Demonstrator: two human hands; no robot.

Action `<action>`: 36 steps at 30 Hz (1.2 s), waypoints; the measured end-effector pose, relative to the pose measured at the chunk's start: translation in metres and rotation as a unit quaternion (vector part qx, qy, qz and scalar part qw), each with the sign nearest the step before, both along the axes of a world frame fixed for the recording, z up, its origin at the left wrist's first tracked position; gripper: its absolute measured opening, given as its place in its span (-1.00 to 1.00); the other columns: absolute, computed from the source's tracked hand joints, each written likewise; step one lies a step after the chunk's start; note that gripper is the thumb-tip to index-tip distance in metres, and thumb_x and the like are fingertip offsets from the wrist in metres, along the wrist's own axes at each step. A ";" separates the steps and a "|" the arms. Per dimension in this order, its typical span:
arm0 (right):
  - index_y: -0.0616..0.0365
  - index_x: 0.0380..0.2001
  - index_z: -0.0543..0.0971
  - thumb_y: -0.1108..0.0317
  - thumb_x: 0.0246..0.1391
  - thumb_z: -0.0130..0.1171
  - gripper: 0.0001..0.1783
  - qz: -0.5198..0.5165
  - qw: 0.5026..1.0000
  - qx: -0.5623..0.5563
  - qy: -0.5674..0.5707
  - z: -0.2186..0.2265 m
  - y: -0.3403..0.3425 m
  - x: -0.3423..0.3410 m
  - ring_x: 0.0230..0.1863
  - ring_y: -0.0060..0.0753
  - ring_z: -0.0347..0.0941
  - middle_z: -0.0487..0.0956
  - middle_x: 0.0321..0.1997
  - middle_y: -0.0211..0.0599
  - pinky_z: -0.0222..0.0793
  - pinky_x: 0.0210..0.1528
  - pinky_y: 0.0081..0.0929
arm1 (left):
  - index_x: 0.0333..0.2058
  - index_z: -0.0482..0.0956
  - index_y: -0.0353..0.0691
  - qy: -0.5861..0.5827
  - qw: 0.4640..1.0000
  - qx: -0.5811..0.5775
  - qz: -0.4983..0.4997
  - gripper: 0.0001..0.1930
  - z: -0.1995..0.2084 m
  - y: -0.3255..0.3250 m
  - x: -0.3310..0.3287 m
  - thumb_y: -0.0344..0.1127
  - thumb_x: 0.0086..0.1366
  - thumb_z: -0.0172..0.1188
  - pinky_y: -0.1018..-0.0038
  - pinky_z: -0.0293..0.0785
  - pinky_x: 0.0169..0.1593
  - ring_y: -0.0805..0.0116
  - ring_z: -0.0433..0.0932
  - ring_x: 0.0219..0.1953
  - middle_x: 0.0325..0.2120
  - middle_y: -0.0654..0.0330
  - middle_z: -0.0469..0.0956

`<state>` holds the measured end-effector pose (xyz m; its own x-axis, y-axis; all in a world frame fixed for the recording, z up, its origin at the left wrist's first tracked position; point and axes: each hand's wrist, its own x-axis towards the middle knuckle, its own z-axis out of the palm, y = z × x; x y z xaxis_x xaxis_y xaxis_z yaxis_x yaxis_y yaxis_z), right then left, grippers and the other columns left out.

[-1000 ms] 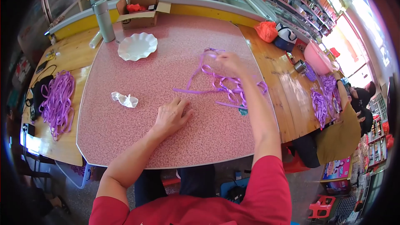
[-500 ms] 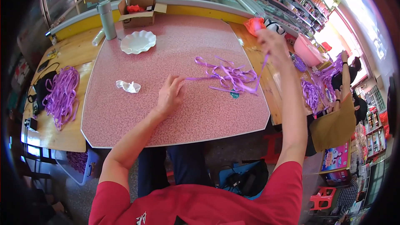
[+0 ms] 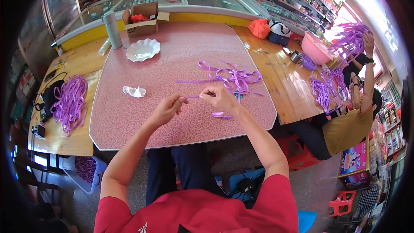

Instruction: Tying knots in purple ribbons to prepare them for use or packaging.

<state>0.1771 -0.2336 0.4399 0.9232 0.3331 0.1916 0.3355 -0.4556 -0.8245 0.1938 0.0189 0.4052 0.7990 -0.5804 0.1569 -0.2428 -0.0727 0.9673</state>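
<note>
A short length of purple ribbon (image 3: 192, 97) stretches between my two hands just over the pink tabletop (image 3: 129, 121). My left hand (image 3: 169, 109) pinches one part of it between thumb and fingertips. Close by on the right, my right hand (image 3: 219, 98) pinches the same ribbon, thumb and forefinger together. A piece of ribbon (image 3: 222, 115) shows below my right wrist; whether it joins the held one is hidden. Beyond my right hand lies a loose tangle of purple ribbons (image 3: 237, 76), one strand trailing left. A small green thing is partly hidden by my right hand and ribbon.
Crumpled white tissue (image 3: 134, 91), a scalloped white plate (image 3: 143, 50), a tall flask (image 3: 112, 30) and an open carton (image 3: 142, 25) stand on the left and far side. A ribbon bundle (image 3: 71, 103) lies left. At right, a co-worker's hand (image 3: 368, 43) lifts ribbons near a pink basin (image 3: 315, 48).
My right hand has come down from the far right to beside my left hand, which has moved slightly nearer me. The tangle's strands have shifted. The co-worker has raised a bunch of ribbons.
</note>
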 end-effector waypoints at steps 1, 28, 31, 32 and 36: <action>0.24 -0.34 0.65 0.31 0.15 0.26 -0.81 -0.003 1.000 -0.004 -0.013 -0.004 -0.005 -0.002 -0.38 -0.68 0.44 0.61 -0.45 -0.41 0.35 -0.32 -0.58 | -0.19 0.55 -0.34 -0.001 1.000 0.000 -0.002 -0.72 -0.002 0.003 0.000 -0.24 0.50 -0.04 0.58 0.40 -0.40 0.58 0.43 -0.50 -0.54 0.33 0.45; 0.20 -0.19 0.65 0.46 0.09 0.26 -0.81 -0.091 0.985 0.028 -0.145 -0.023 0.088 0.020 -0.37 -0.29 0.56 0.63 -0.35 -0.14 0.44 -0.32 -0.40 | -0.30 0.68 -0.27 0.135 0.986 -0.024 0.093 -0.75 0.008 0.012 0.045 -0.17 0.28 0.28 0.59 0.44 -0.33 0.58 0.51 -0.44 -0.47 0.35 0.60; 0.22 -0.25 0.66 0.43 0.10 0.27 -0.85 -0.107 0.979 0.027 -0.171 -0.025 0.089 0.034 -0.42 -0.40 0.51 0.61 -0.42 -0.19 0.39 -0.36 -0.44 | -0.30 0.69 -0.24 -0.031 0.984 0.127 0.117 -0.73 0.010 0.027 0.078 -0.12 0.27 0.27 0.51 0.46 -0.36 0.44 0.54 -0.50 -0.53 0.33 0.62; 0.22 -0.28 0.67 0.41 0.12 0.28 -0.86 -0.127 0.977 0.022 -0.168 -0.028 0.086 0.038 -0.42 -0.49 0.49 0.61 -0.43 -0.23 0.39 -0.35 -0.49 | -0.30 0.69 -0.24 -0.032 0.984 0.128 0.117 -0.73 0.012 0.031 0.092 -0.12 0.27 0.27 0.51 0.46 -0.36 0.44 0.54 -0.50 -0.53 0.33 0.62; 0.25 -0.29 0.65 0.41 0.11 0.27 -0.86 -0.149 0.973 0.024 -0.175 -0.058 0.072 0.058 -0.40 -0.45 0.52 0.62 -0.41 -0.21 0.40 -0.33 -0.45 | -0.10 0.64 -0.19 -0.274 0.847 0.381 0.250 -0.52 0.018 0.068 0.152 0.11 0.25 0.20 0.12 0.35 0.05 0.05 0.48 -0.02 -0.06 0.07 0.55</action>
<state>0.2349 -0.1611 0.3816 0.8530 0.0425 0.5202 0.4579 -0.5393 -0.7068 0.3456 0.0866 0.4227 0.9034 -0.2898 0.3161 -0.3940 -0.8519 0.3449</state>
